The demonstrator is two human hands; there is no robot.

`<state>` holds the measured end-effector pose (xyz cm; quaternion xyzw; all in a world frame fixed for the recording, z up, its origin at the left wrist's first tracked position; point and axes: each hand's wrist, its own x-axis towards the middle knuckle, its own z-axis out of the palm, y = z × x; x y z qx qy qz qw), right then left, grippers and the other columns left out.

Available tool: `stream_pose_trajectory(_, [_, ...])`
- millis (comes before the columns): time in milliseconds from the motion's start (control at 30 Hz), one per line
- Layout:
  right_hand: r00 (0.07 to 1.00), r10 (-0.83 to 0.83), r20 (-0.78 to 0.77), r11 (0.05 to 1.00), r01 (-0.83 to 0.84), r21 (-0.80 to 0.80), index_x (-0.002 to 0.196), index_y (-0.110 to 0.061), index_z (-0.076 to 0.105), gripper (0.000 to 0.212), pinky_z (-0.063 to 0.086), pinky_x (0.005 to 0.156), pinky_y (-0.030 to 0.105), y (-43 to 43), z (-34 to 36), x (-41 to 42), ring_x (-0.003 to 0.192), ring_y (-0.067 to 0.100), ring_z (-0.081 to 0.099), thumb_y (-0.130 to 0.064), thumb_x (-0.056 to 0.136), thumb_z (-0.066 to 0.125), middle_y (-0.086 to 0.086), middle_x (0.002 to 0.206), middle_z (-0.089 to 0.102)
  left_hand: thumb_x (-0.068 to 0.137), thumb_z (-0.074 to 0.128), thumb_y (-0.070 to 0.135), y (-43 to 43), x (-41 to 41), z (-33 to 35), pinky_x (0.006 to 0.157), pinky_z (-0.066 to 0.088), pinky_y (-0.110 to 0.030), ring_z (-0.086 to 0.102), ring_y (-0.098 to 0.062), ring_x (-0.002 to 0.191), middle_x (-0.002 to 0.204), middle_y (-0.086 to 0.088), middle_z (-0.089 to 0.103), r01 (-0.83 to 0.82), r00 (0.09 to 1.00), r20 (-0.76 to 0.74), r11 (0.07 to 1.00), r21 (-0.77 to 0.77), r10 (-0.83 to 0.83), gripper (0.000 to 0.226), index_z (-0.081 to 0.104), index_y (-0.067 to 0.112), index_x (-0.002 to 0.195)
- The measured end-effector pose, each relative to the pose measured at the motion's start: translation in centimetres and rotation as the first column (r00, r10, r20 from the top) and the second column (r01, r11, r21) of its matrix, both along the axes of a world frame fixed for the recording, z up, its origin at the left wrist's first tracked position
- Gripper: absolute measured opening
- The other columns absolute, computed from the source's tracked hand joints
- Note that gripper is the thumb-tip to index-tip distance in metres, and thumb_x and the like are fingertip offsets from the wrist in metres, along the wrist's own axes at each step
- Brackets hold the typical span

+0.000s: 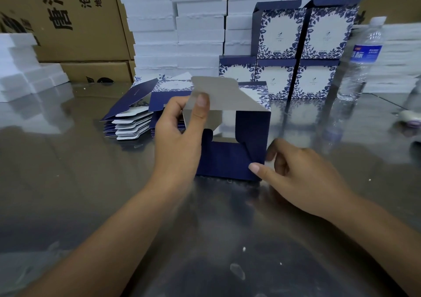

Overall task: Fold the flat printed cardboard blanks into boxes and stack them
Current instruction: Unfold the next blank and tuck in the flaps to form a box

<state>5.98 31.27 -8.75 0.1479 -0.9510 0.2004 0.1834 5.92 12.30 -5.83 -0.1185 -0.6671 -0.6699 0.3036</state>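
Right hand (303,178) grips half-folded box (227,162) corner; left hand (177,132) pinches its flap (223,94).

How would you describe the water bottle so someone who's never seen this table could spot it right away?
Start at the shiny metal table, then find the stacked blue-and-white floral boxes at its far edge. Just right of that stack stands the water bottle. It is the only clear, round thing there, with a white cap and a blue label.
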Motion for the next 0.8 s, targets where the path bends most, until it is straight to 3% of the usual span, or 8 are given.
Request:
stream_pose_trajectory(133, [0.983,0.013,-0.181,0.976,-0.052,-0.213,0.122,-0.025,0.041,0.066,0.044,0.085,0.034,-0.4,0.2,0.0,0.102,0.010,0.051,-0.070,0.073,0.042,-0.015,0.108,0.048,0.080,0.046,0.056,0.3,0.3,-0.2,0.054,0.031,-0.005,0.042,0.005,0.054,0.057,0.024,0.049,-0.001,1.000,-0.029,0.998,-0.058,-0.001,0.031,0.053,0.025,0.078])
stream_pose_trajectory(267, [0.913,0.035,-0.405,0.925,-0.184,-0.334,0.131,-0.023,0.039,0.057,0.032,0.097,0.014,-0.7,0.8,0.3,0.115,0.001,0.042,-0.048,0.084,0.060,-0.013,0.123,0.042,0.082,0.048,0.057,0.5,0.4,-0.5,0.059,0.035,-0.005,0.048,0.006,0.062,0.068,0.023,0.056,0.036,0.998,-0.044,0.995,-0.090,-0.040,0.034,0.056,0.024,0.083])
stream_pose_trajectory(400, [0.840,0.050,-0.540,0.938,-0.225,-0.264,0.113,-0.013,0.060,0.034,0.031,0.095,0.010,-0.7,1.3,0.3,0.108,0.008,0.047,-0.036,0.088,0.054,-0.009,0.110,0.052,0.082,0.049,0.058,0.7,0.4,-1.1,0.083,0.042,-0.013,0.058,0.003,0.097,0.106,0.013,0.063,0.118,0.992,-0.021,0.976,-0.181,-0.124,0.039,0.060,0.025,0.101])
stream_pose_trajectory(533, [0.815,-0.035,-0.578,0.906,-0.217,-0.362,0.096,-0.018,0.064,0.018,0.038,0.083,0.019,-0.1,2.1,0.2,0.092,0.020,0.055,-0.030,0.092,0.051,-0.007,0.092,0.057,0.073,0.039,0.083,0.4,0.3,-1.5,0.111,0.029,-0.023,0.037,0.005,0.132,0.139,0.022,0.047,0.354,0.935,0.098,0.916,-0.189,-0.341,0.069,0.048,0.042,0.128])
stream_pose_trajectory(600, [0.815,-0.058,-0.576,0.893,-0.216,-0.395,0.089,-0.021,0.061,0.015,0.038,0.080,0.019,0.4,2.4,0.2,0.087,0.017,0.054,-0.033,0.091,0.052,-0.008,0.085,0.057,0.079,0.033,0.078,0.1,0.0,-1.7,0.117,0.021,-0.036,0.028,0.004,0.138,0.146,0.028,0.036,0.432,0.898,0.163,0.889,-0.150,-0.409,0.067,0.038,0.044,0.137])
stream_pose_trajectory(700, [0.874,-0.088,-0.477,0.797,-0.226,-0.561,0.075,-0.031,0.057,0.017,0.040,0.077,0.020,0.6,2.8,0.2,0.081,0.006,0.053,-0.042,0.088,0.055,-0.020,0.077,0.056,0.089,0.042,0.054,0.4,-0.3,-2.1,0.114,0.029,-0.027,0.032,0.015,0.130,0.140,0.036,0.035,0.406,0.910,0.158,0.903,-0.140,-0.384,0.054,0.029,0.044,0.140])
stream_pose_trajectory(767, [0.909,-0.079,-0.409,0.724,-0.229,-0.651,0.073,-0.035,0.057,0.018,0.039,0.074,0.019,0.4,2.9,0.3,0.077,-0.001,0.051,-0.044,0.088,0.059,-0.018,0.074,0.056,0.089,0.051,0.047,0.6,-0.5,-2.5,0.093,0.042,-0.008,0.043,0.023,0.115,0.132,0.035,0.040,0.381,0.919,0.162,0.914,-0.137,-0.359,0.055,0.030,0.038,0.139])
stream_pose_trajectory(800, [0.921,-0.062,-0.384,0.689,-0.239,-0.684,0.072,-0.034,0.058,0.018,0.038,0.072,0.015,0.3,3.0,0.4,0.076,-0.004,0.050,-0.044,0.086,0.058,-0.015,0.075,0.055,0.087,0.055,0.047,0.6,-0.6,-2.6,0.084,0.045,-0.006,0.049,0.019,0.110,0.128,0.029,0.046,0.362,0.926,0.170,0.920,-0.148,-0.337,0.052,0.037,0.036,0.133])
